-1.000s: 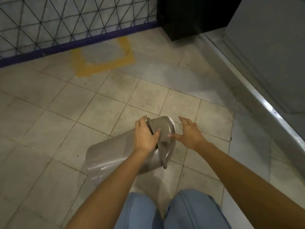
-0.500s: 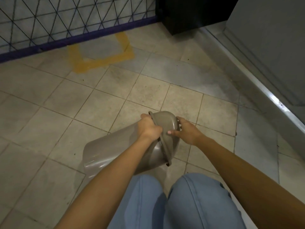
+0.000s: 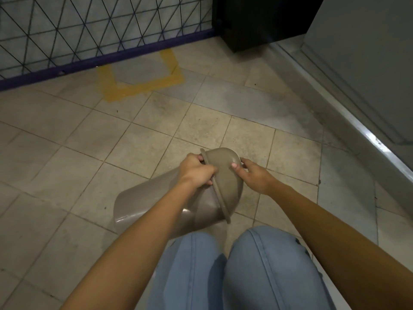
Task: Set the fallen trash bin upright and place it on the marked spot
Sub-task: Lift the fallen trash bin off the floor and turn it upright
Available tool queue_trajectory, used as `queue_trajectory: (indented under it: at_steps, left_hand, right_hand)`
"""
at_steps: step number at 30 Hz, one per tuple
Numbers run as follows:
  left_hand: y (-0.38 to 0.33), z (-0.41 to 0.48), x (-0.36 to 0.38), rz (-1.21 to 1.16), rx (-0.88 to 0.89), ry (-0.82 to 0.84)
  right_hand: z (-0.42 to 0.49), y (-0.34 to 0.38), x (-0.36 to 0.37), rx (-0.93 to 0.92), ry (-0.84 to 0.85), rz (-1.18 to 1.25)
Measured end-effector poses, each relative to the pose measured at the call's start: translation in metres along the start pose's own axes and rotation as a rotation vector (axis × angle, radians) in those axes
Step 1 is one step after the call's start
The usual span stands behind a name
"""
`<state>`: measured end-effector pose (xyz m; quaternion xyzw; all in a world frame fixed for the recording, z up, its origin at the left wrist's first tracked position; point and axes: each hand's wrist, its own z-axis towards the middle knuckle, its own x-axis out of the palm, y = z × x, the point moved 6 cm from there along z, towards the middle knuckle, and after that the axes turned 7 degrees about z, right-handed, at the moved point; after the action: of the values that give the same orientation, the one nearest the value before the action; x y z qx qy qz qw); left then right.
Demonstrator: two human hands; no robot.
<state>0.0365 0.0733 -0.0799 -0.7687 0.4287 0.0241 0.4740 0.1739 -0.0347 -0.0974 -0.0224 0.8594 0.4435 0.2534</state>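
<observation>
A grey-brown plastic trash bin (image 3: 156, 198) with a domed lid (image 3: 225, 175) lies tilted on the tiled floor in front of my knees, lid end raised to the right. My left hand (image 3: 196, 171) is shut around the lid's rim on its left side. My right hand (image 3: 254, 175) grips the dome from the right, thumb pressed on top. The marked spot, a square outlined in yellow tape (image 3: 143, 86), lies on the floor farther away, against the fence.
A wire mesh fence (image 3: 89, 30) with a purple bottom rail runs along the far left. A black cabinet (image 3: 257, 21) stands at the far centre. A raised metal-edged ledge (image 3: 357, 121) lines the right. My jeans-clad knees (image 3: 234, 265) are below.
My right hand has closed onto the lid, where it was open beside it a second ago. The bin's lid end has risen a little off the floor.
</observation>
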Motion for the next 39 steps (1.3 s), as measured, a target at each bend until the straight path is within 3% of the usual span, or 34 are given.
queue_trajectory:
  at_steps: [10,17,26,39]
  left_hand:
    - [-0.006,0.0,-0.038,-0.135,0.02,-0.1]
    - [-0.006,0.0,-0.079,-0.382,0.031,-0.209]
    - [0.001,-0.001,-0.092,-0.556,-0.011,-0.152]
    - [0.03,-0.001,-0.097,-0.569,-0.01,-0.131]
  right_hand:
    - [-0.001,0.007,-0.008,0.083,-0.029,0.145]
    - [-0.007,0.004,-0.015,0.186,-0.079,0.183]
    - [-0.01,0.003,-0.006,0.265,0.09,0.43]
    - [-0.022,0.028,-0.022,0.122,0.164,0.235]
